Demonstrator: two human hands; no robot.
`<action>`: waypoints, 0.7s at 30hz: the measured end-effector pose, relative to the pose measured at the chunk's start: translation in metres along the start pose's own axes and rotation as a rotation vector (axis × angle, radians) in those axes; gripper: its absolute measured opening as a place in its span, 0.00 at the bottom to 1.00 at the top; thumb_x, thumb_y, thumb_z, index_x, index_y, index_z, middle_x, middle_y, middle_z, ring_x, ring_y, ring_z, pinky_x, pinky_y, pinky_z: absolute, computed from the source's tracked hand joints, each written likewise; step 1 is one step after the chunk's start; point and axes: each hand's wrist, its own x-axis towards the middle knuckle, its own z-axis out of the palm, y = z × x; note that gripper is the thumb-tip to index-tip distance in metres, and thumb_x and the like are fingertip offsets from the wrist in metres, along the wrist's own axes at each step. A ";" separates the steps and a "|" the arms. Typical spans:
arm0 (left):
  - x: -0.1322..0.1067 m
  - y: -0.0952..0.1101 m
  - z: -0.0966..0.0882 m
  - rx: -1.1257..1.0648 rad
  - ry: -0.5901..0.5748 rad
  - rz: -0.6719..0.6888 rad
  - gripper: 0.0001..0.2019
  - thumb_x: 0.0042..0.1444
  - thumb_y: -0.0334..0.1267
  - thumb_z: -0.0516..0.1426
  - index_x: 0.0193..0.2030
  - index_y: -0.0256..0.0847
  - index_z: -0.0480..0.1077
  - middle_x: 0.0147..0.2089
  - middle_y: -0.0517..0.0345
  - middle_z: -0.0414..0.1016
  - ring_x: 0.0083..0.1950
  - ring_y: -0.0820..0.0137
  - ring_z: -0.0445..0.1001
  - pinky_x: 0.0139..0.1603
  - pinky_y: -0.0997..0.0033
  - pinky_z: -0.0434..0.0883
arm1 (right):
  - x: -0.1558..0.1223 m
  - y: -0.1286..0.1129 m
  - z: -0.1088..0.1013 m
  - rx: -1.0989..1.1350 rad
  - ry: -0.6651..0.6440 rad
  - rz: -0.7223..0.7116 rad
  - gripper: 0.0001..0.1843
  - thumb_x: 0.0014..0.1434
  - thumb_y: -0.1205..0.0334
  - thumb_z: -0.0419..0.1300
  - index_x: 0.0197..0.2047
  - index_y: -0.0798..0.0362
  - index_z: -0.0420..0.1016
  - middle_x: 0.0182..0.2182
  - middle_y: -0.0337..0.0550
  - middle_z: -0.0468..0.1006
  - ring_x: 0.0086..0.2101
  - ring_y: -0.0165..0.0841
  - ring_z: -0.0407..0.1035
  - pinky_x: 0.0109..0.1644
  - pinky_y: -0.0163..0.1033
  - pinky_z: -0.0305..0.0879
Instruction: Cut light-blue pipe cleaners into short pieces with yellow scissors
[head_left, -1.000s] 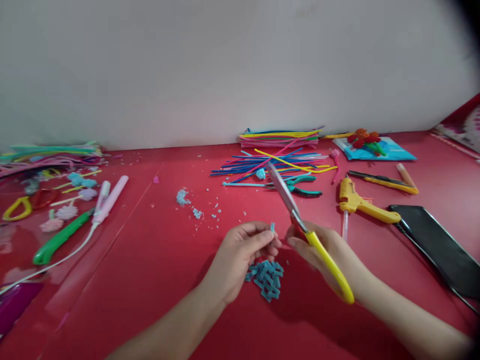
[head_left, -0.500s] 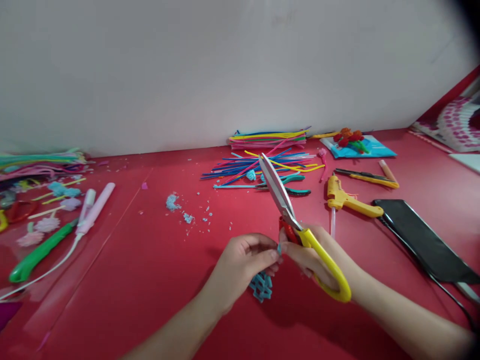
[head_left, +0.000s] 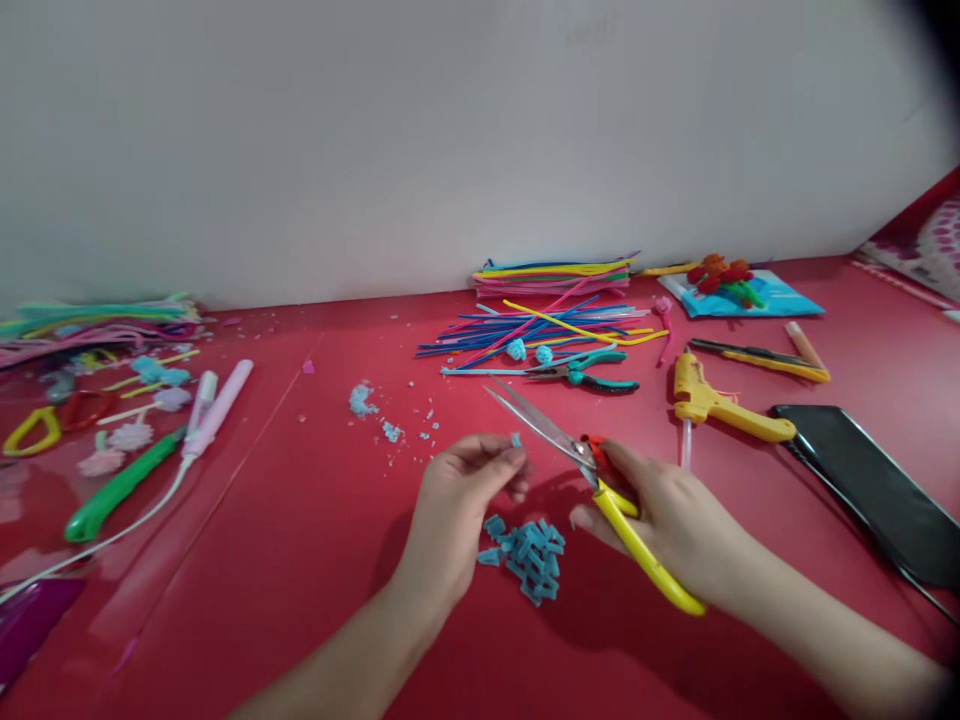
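My left hand (head_left: 457, 505) pinches a tiny blue pipe-cleaner piece (head_left: 516, 440) between thumb and fingertips, just above the red table (head_left: 300, 560). My right hand (head_left: 667, 515) grips yellow-handled scissors (head_left: 592, 480); their closed blades point left and away, tip close to the blue piece. A small pile of cut blue pieces (head_left: 529, 552) lies on the table between and below both hands.
Coloured pipe cleaners (head_left: 540, 325) lie at the back centre with teal pliers (head_left: 592, 368). A yellow glue gun (head_left: 720, 405), a cutter (head_left: 761, 358) and a black phone (head_left: 874, 490) are on the right. At the left are a pink wand (head_left: 217, 400), a green tool (head_left: 120, 482) and pompoms.
The scissors have swung down from pointing up and away to lying low, pointing left. My hands have drawn apart, and the left still pinches the blue piece.
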 end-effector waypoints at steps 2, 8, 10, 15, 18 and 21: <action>0.002 0.003 -0.003 -0.054 0.039 0.042 0.01 0.47 0.31 0.57 0.28 0.35 0.69 0.25 0.60 0.71 0.25 0.78 0.67 0.28 0.79 0.66 | -0.001 0.004 0.005 -0.120 0.000 -0.023 0.16 0.51 0.46 0.51 0.32 0.50 0.58 0.19 0.34 0.66 0.19 0.29 0.61 0.22 0.32 0.46; 0.004 0.007 -0.008 -0.104 0.064 0.086 0.01 0.47 0.30 0.57 0.28 0.35 0.70 0.25 0.61 0.69 0.26 0.78 0.67 0.29 0.79 0.66 | 0.000 0.012 0.017 -0.328 -0.004 -0.113 0.13 0.54 0.48 0.49 0.33 0.51 0.58 0.20 0.38 0.71 0.20 0.34 0.66 0.21 0.35 0.42; 0.004 0.008 -0.009 -0.105 0.062 0.075 0.02 0.48 0.30 0.56 0.28 0.35 0.70 0.26 0.61 0.69 0.26 0.78 0.68 0.29 0.79 0.66 | 0.000 0.012 0.018 -0.358 0.002 -0.133 0.13 0.55 0.49 0.48 0.32 0.51 0.58 0.19 0.38 0.71 0.20 0.34 0.67 0.21 0.35 0.41; 0.005 0.009 -0.012 -0.088 0.059 0.043 0.02 0.48 0.31 0.56 0.27 0.35 0.70 0.25 0.61 0.69 0.26 0.78 0.67 0.29 0.78 0.66 | -0.001 0.014 0.018 -0.410 0.040 -0.193 0.13 0.56 0.50 0.48 0.33 0.51 0.58 0.18 0.38 0.71 0.18 0.33 0.66 0.20 0.36 0.40; 0.005 0.009 -0.012 -0.088 0.057 0.037 0.02 0.48 0.31 0.56 0.28 0.35 0.70 0.25 0.60 0.69 0.26 0.77 0.67 0.29 0.77 0.66 | -0.001 0.018 0.019 -0.433 0.046 -0.211 0.13 0.56 0.50 0.47 0.33 0.52 0.58 0.17 0.38 0.70 0.18 0.33 0.66 0.20 0.36 0.40; 0.006 0.009 -0.012 -0.088 0.057 0.034 0.02 0.48 0.30 0.56 0.28 0.35 0.70 0.24 0.61 0.69 0.25 0.78 0.67 0.28 0.78 0.65 | -0.001 0.019 0.020 -0.442 0.035 -0.221 0.13 0.56 0.50 0.47 0.33 0.52 0.58 0.18 0.38 0.70 0.18 0.33 0.66 0.20 0.35 0.41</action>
